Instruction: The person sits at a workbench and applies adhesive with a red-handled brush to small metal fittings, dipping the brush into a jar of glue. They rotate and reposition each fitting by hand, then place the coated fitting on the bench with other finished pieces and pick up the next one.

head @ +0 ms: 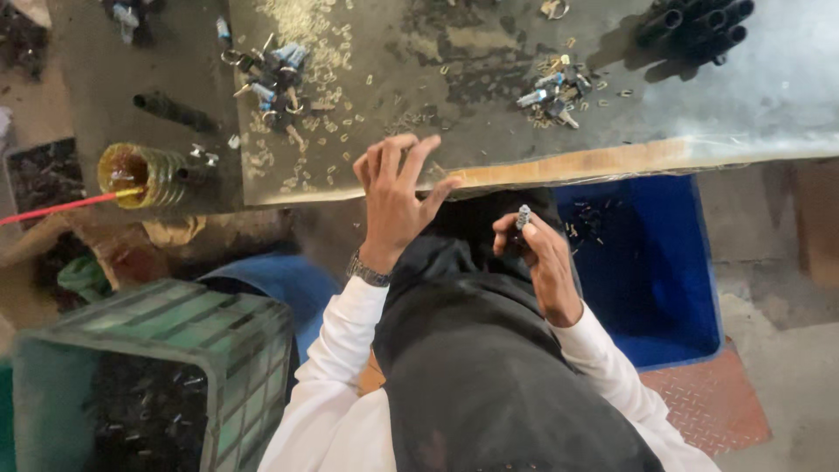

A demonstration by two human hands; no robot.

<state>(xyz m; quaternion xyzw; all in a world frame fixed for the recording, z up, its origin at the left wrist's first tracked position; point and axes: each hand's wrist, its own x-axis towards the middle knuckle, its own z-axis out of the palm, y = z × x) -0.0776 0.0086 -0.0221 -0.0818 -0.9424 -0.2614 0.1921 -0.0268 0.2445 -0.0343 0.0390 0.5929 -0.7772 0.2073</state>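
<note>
My left hand (395,194) rests with fingers spread at the front edge of the metal-topped workbench (489,61), holding nothing. My right hand (540,253) is below the bench edge, over my dark lap cloth, pinching a small silver-tipped metal part (523,215) upright between its fingers. Two heaps of similar small metal parts lie on the bench: one at the back left (273,83), one at the back right (554,92). Tiny loose metal bits are scattered across the benchtop between them. A watch sits on my left wrist.
A blue plastic bin (664,271) stands under the bench at the right. A green plastic crate (175,367) with dark parts stands at the lower left. A yellow coiled fitting with a red rod (144,175) lies at the left. Black tubes (699,26) lie at the top right.
</note>
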